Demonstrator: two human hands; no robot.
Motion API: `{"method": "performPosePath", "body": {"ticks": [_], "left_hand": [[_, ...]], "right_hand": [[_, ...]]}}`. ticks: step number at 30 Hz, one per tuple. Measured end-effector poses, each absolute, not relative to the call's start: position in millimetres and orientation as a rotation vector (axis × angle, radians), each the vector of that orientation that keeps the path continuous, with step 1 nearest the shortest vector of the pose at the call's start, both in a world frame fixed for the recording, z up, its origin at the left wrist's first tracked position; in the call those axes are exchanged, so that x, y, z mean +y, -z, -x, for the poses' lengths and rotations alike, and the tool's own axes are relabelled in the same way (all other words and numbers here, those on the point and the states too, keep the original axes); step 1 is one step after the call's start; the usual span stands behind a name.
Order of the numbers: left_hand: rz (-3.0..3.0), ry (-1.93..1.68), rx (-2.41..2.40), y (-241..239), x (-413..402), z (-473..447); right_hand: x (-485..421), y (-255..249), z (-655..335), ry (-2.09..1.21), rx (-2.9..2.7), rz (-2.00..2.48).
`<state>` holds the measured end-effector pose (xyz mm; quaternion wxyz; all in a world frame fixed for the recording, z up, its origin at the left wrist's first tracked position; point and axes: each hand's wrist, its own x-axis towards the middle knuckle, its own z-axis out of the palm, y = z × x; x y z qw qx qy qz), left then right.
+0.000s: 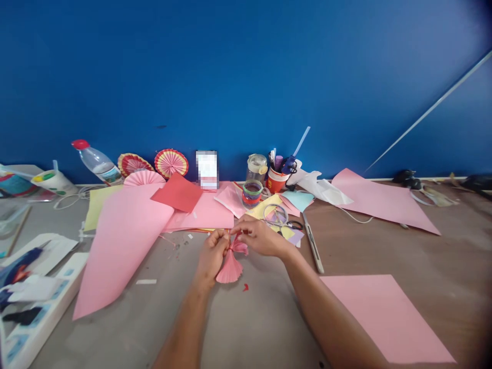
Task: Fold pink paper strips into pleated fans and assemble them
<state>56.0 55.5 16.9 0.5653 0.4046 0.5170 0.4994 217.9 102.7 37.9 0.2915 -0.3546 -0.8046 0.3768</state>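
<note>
Deep blue wall (246,77) fills the upper half of the view, and below it a grey-brown tabletop (261,318) stretches across, strewn with craft paper. Largest on it is a long pink paper sheet (119,246) lying to the left of the hands; a second square pink sheet (380,318) lies flat at the lower right, well apart from a third pink sheet (380,202) farther back. A red paper square (177,193) rests on the pink papers near the wall. A clear plastic bottle with a red cap (98,163) stands tilted at the back left, beside a red-and-yellow paper rosette (171,162). A red cup of pens (277,179) stands just beside a glass jar (257,168). At the centre, a pleated pink paper fan (229,267) hangs between both hands, its flared end touching the tabletop. The left hand (211,253) has its grip pinched on the fan's gathered neck, and the right hand (261,237) has its grip pressed on the same neck from the other side.
</note>
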Motion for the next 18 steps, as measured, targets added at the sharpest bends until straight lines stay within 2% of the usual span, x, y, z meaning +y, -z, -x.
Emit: {"method": "performPosePath", "body": {"ticks": [7, 18], "left_hand": [[-0.871, -1.270, 1.213, -13.4, 56.5, -55.1], [-0.767, -1.382, 1.284, -14.6, 58.0, -55.1]], "right_hand": [[96.8, -28.5, -201.2, -0.646, -2.251, 0.917], [95.0, -39.1, -203.0, -0.763, -2.060, 0.899]]}}
